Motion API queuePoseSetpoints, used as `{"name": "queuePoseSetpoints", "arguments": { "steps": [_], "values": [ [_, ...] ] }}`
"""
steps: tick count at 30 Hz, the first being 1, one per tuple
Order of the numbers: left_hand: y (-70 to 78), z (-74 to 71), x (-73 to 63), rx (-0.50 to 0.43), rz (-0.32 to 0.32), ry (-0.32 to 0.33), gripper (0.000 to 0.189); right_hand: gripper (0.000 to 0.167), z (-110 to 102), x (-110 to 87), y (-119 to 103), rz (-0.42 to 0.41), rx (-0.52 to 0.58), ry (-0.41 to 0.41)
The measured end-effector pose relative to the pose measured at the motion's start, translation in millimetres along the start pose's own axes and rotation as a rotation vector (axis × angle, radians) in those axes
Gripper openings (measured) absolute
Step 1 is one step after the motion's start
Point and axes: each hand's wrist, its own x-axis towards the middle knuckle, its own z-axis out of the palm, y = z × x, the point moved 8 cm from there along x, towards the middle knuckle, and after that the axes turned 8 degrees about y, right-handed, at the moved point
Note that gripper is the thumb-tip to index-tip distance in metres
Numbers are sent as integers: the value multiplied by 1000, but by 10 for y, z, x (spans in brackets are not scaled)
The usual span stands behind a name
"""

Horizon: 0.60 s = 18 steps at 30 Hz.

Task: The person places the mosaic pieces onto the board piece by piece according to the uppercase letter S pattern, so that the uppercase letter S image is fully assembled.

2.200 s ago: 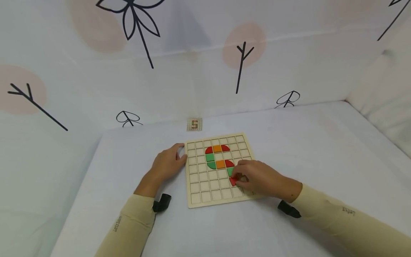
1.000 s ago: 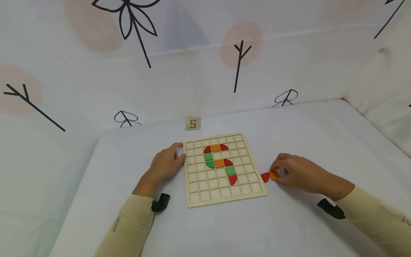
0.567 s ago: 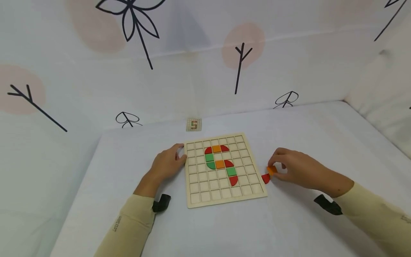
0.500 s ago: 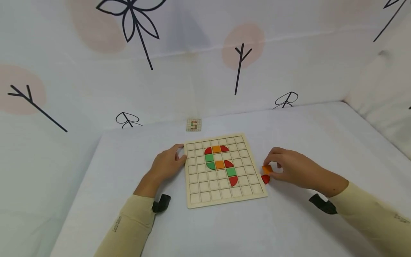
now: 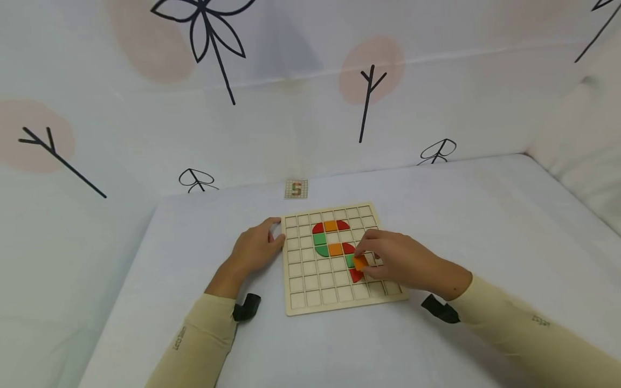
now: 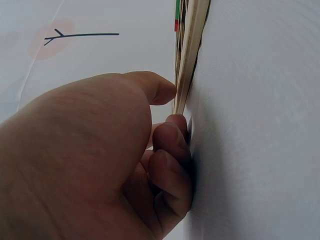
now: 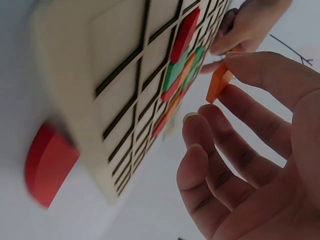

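Observation:
A pale wooden grid board (image 5: 312, 296) lies on the white cloth with red, orange and green pieces set in its squares. At its left edge, my left hand (image 5: 254, 249) holds the board, thumb and curled fingers against the rim in the left wrist view. My right hand (image 5: 405, 261) pinches an orange square tile (image 7: 220, 81) between thumb and finger, tilted above the board. In the head view that tile overlaps a green square (image 5: 350, 261), just above a red quarter-round piece (image 5: 356, 276). The right hand covers part of the board's right side.
A small card (image 5: 296, 189) with a gridded S-shaped pattern lies behind the board. A loose red quarter-round piece (image 7: 47, 165) rests on the cloth beside the board's edge, in the right wrist view. A printed cloth backdrop (image 5: 310, 129) rises behind the table.
My right hand let go of a red piece on the board, picked up the orange tile right of it, and carried it left over the board. The left hand stayed put.

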Motion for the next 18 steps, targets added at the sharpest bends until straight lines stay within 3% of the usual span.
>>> {"name": "queuePoseSetpoints", "arguments": {
  "steps": [10, 18],
  "values": [
    [18, -16, -8, 4, 4, 2, 53, 22, 167, 119, -244, -55, 72, 15],
    [32, -38, -6, 12, 6, 3, 53, 23, 231, 103, -280, -84, 63, -1]
  ]
}}
